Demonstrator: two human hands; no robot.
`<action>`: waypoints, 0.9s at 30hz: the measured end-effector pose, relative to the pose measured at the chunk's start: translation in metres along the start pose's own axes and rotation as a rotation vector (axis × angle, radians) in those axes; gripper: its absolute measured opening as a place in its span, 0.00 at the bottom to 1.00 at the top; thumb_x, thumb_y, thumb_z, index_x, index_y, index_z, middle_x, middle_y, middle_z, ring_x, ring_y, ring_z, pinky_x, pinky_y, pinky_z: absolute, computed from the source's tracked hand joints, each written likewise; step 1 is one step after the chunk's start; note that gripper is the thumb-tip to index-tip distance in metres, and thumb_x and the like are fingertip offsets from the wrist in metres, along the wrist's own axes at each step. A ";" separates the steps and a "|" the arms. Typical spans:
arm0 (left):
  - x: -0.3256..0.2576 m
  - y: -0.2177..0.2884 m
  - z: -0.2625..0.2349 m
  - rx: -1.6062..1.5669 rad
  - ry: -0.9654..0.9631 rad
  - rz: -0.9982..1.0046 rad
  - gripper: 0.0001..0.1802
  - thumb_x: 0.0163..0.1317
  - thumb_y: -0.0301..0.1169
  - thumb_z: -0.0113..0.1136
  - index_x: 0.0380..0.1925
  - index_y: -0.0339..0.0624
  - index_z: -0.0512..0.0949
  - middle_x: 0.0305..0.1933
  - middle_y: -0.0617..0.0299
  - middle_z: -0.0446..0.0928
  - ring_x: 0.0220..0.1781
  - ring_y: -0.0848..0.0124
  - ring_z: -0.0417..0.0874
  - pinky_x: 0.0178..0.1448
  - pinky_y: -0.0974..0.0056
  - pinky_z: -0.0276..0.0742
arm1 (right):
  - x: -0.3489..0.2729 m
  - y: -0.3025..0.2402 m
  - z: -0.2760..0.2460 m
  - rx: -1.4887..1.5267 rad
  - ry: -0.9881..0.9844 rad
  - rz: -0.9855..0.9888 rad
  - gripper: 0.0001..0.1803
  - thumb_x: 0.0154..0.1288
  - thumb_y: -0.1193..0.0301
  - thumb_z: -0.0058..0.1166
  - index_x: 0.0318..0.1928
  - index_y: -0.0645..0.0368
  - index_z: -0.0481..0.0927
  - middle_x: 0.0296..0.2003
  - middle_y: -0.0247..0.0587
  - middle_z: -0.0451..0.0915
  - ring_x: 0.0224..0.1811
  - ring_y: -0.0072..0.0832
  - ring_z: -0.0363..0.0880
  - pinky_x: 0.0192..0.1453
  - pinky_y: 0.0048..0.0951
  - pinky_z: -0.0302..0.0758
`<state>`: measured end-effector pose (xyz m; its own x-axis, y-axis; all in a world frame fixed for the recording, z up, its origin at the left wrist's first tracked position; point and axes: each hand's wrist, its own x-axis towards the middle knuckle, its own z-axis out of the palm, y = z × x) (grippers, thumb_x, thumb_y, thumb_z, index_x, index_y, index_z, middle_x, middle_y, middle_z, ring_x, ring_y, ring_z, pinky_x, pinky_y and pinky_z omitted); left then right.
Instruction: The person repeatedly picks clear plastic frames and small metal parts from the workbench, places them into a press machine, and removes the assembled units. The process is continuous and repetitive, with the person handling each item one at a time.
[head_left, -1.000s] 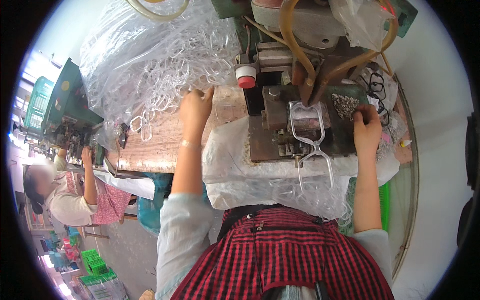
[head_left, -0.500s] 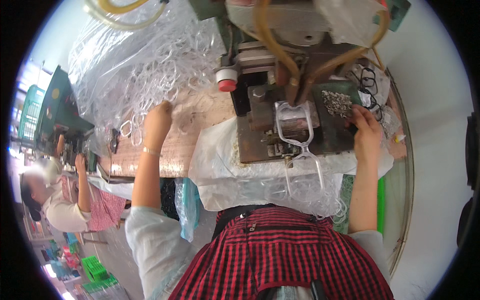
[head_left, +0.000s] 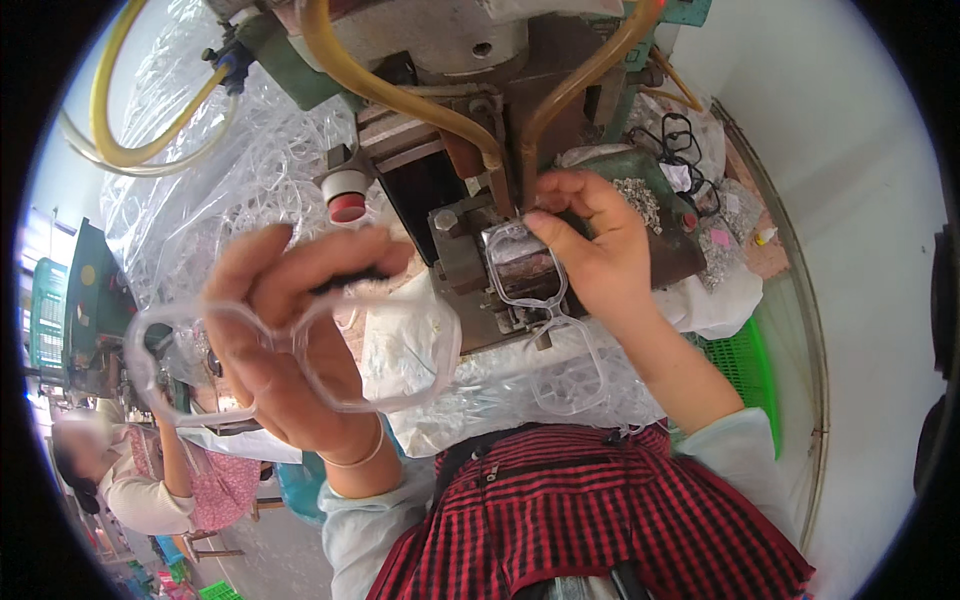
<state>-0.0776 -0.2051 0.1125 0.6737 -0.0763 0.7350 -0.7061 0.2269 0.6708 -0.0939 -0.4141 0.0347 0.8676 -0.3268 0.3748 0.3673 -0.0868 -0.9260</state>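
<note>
A person in a red-and-black checked apron point(head_left: 560, 500) works with both bare hands at a machine, seen from the head camera. The left hand point(head_left: 275, 385), a thin band around its wrist, is raised close to the lens, its grip closed about the bridge of a clear spectacle frame point(head_left: 285, 342), with one rim to either side; the hand is partly blurred.

The right hand point(head_left: 603, 250) reaches in under the machine's pointed tips point(head_left: 515, 198), thumb and fingers drawn close together beside the upper rim of a second clear frame point(head_left: 545, 304). Whether that grip pinches anything cannot be told. The second frame lies with its upper rim on a metal fixture point(head_left: 462, 245) and its lower rim hanging out over the near edge, toward the apron.

Amber hoses point(head_left: 400, 98) curve down to the tips, and a red button point(head_left: 347, 207) sits to their left. Just beyond the right hand, a heap of small metallic pieces point(head_left: 640, 203) rests near several dark frames point(head_left: 683, 150) on the desk point(head_left: 772, 262). Plastic bagging with many clear pieces point(head_left: 250, 175) spreads behind the left hand. A green basket point(head_left: 745, 375) stands at right; a co-worker point(head_left: 150, 500) sits at far left.
</note>
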 end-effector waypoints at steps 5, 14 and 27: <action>0.017 -0.008 0.013 0.135 0.044 0.025 0.18 0.79 0.36 0.33 0.49 0.27 0.65 0.41 0.34 0.83 0.39 0.50 0.88 0.49 0.54 0.86 | -0.006 -0.004 0.012 0.408 -0.011 0.155 0.25 0.62 0.85 0.62 0.59 0.66 0.73 0.44 0.41 0.85 0.47 0.24 0.82 0.54 0.24 0.77; 0.018 -0.009 0.015 0.177 0.007 0.043 0.15 0.77 0.32 0.35 0.47 0.27 0.65 0.41 0.35 0.84 0.38 0.53 0.87 0.50 0.57 0.84 | -0.001 -0.027 0.003 0.277 -0.022 0.256 0.26 0.65 0.81 0.58 0.64 0.66 0.69 0.48 0.50 0.85 0.50 0.28 0.83 0.57 0.28 0.76; -0.044 -0.016 0.044 -0.757 -0.576 -1.285 0.16 0.71 0.41 0.48 0.39 0.37 0.69 0.31 0.36 0.84 0.27 0.53 0.87 0.29 0.62 0.82 | -0.044 0.057 -0.101 -0.892 0.033 -0.003 0.14 0.72 0.74 0.49 0.54 0.58 0.81 0.48 0.53 0.85 0.52 0.50 0.83 0.56 0.41 0.78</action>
<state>-0.1057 -0.2480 0.0735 0.4159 -0.8876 -0.1980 0.6236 0.1198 0.7725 -0.1449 -0.4999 -0.0388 0.8518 -0.3512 0.3886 -0.0399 -0.7832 -0.6205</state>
